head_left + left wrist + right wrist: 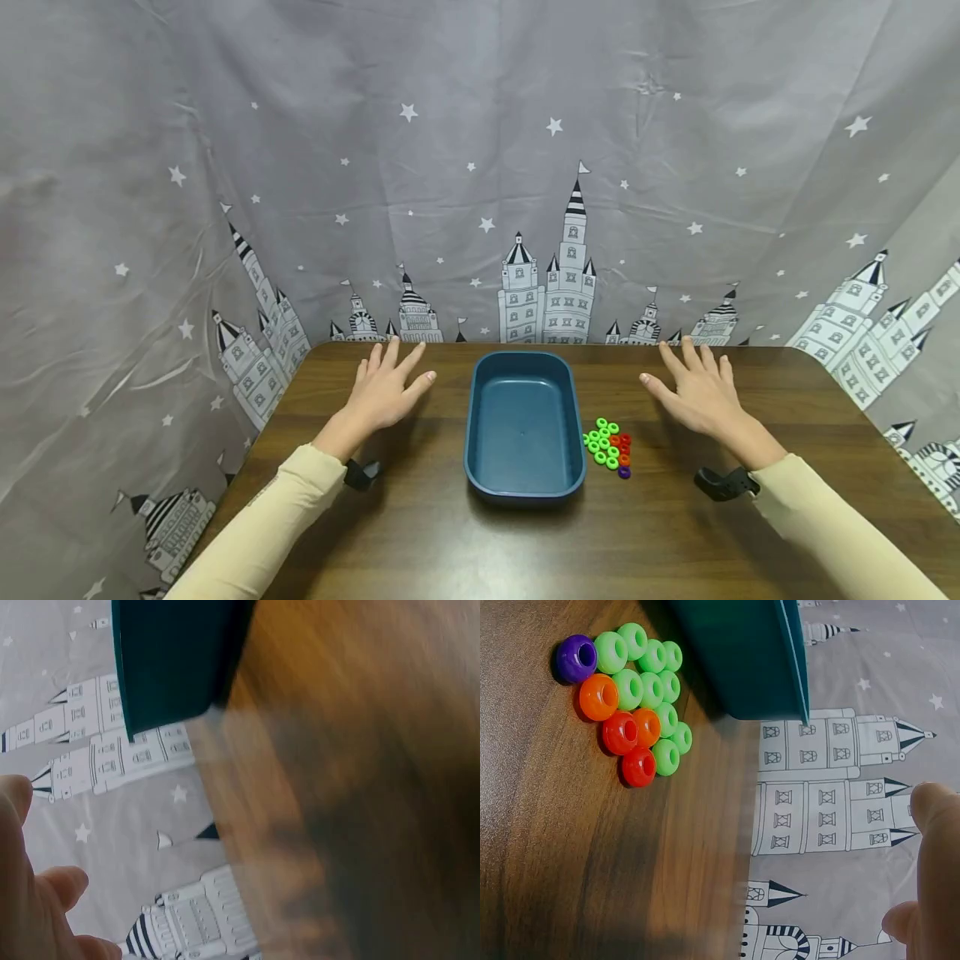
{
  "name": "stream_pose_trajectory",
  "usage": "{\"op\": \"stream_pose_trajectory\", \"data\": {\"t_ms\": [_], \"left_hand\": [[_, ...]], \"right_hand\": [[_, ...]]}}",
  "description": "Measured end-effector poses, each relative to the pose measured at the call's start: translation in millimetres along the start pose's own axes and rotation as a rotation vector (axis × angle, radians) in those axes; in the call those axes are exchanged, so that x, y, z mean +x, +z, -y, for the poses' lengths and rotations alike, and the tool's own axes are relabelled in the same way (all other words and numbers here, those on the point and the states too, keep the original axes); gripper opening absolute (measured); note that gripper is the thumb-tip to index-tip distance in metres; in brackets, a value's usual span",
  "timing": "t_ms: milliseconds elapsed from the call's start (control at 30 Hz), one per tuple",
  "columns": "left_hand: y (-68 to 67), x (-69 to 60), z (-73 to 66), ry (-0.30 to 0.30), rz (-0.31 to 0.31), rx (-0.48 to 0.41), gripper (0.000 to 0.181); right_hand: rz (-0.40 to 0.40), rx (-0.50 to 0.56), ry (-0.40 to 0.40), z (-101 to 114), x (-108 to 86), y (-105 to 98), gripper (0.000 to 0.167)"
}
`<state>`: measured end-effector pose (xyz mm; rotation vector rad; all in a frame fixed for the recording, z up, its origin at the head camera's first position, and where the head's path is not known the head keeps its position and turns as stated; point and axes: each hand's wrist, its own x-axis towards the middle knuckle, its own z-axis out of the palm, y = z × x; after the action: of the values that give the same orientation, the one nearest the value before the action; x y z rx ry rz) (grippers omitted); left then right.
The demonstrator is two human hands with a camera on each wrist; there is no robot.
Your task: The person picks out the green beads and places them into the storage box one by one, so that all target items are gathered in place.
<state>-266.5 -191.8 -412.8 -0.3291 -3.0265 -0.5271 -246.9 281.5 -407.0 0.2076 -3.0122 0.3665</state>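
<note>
A dark teal rectangular bin [522, 492] stands in the middle of the table, with nothing visible inside. Against its right side lies a cluster of beads with holes: several green beads [629, 690], two orange beads [598, 697], two red beads [638, 766] and one purple bead [577, 658]. To the left of the bin, my left hand [384, 390] is held above the table with fingers spread, holding nothing. My right hand [701, 396] hovers to the right of the beads, its fingers also spread and touching neither beads nor bin.
The brown wooden table [600, 550] ends at a grey curtain [480, 208] printed with castles and stars. A black wristband [362, 475] is on the left wrist and another black band [725, 484] on the right, below cream sleeves.
</note>
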Motion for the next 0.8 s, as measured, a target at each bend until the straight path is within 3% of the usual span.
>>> {"op": "stream_pose_trajectory", "data": {"t_ms": [333, 633, 800], "left_hand": [[29.2, -10.8, -20.1, 0.048, 0.044, -0.157, 0.065], [49.2, -23.5, -35.8, 0.099, 0.017, -0.366, 0.062], [60.1, -28.3, -40.0, 0.094, 0.017, -0.473, 0.061]], "right_hand": [[0.0, 0.004, 0.003, -0.1, -0.7, 3.8, 0.083], [0.011, 0.008, 0.008, 1.7, -2.9, 7.0, 0.081], [0.016, 0.012, 0.009, 1.3, -3.4, 9.8, 0.08]]}}
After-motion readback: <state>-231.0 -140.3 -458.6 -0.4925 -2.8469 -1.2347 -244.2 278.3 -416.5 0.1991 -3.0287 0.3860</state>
